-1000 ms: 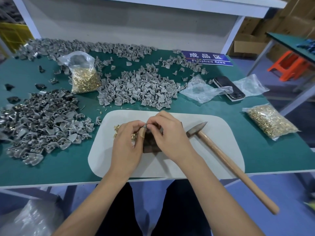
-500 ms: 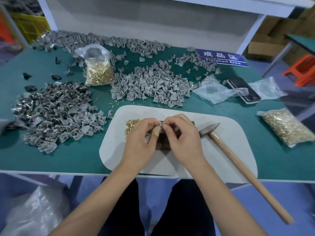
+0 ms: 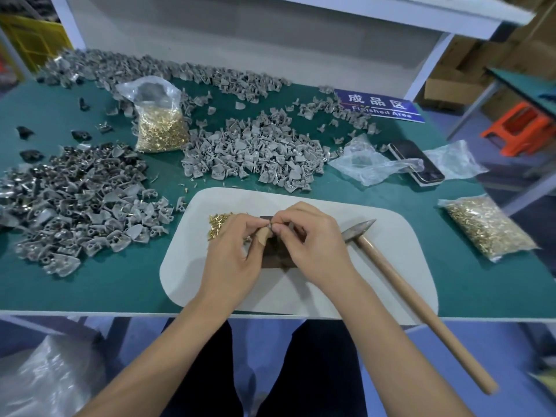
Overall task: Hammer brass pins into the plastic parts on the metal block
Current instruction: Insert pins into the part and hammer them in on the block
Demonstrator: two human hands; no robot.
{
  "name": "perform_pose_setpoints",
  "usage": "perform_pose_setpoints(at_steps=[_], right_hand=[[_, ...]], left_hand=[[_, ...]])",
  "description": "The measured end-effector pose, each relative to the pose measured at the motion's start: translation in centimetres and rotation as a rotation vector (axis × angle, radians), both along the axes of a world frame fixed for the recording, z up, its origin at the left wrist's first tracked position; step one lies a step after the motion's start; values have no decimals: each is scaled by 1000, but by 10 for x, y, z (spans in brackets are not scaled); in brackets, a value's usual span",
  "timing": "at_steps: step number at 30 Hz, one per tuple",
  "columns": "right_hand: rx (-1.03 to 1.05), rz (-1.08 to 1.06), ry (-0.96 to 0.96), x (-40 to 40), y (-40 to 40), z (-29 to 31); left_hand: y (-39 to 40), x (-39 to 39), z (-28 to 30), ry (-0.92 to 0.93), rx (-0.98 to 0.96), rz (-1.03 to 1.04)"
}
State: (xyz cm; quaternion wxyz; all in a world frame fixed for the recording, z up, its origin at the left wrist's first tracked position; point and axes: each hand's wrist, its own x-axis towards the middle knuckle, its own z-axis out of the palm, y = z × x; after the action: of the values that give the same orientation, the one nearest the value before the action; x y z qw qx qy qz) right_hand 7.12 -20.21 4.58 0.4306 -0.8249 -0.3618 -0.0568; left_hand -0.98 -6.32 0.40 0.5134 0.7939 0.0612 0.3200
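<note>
Grey plastic is what both hands are pinching: the left hand (image 3: 231,260) and the right hand (image 3: 313,245) are meeting fingertip to fingertip over one small plastic part (image 3: 271,231), each grip closing on it, right above the dark metal block (image 3: 275,258). Whether a pin is already sitting in the part is too small to tell. The block is lying on a white mat (image 3: 391,236) near the front edge of the green worktop (image 3: 126,275). Just left of the left hand a small heap of loose brass pins (image 3: 218,224) is waiting on the mat. The one hammer (image 3: 412,299) is lying untouched beside the right hand, its head near the block, so the person seems to be setting up a part, with the striking not yet begun.

Further out, three spreads of grey parts are lying on the worktop: a darker pile (image 3: 72,200) at the left, a pile (image 3: 255,152) behind the mat, and a scatter (image 3: 168,70) along the back. The work looks far from finished. Two bags of pins are showing, one (image 3: 161,127) standing behind and one (image 3: 487,227) at the right.
</note>
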Motion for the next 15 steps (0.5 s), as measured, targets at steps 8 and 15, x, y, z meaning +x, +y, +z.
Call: perform_pose_setpoints(at_steps=[8, 15], right_hand=[[97, -66, 83, -4, 5, -11], [171, -48, 164, -7, 4, -9]], left_hand=[[1, 3, 1, -13, -88, 1], [0, 1, 2, -24, -132, -7]])
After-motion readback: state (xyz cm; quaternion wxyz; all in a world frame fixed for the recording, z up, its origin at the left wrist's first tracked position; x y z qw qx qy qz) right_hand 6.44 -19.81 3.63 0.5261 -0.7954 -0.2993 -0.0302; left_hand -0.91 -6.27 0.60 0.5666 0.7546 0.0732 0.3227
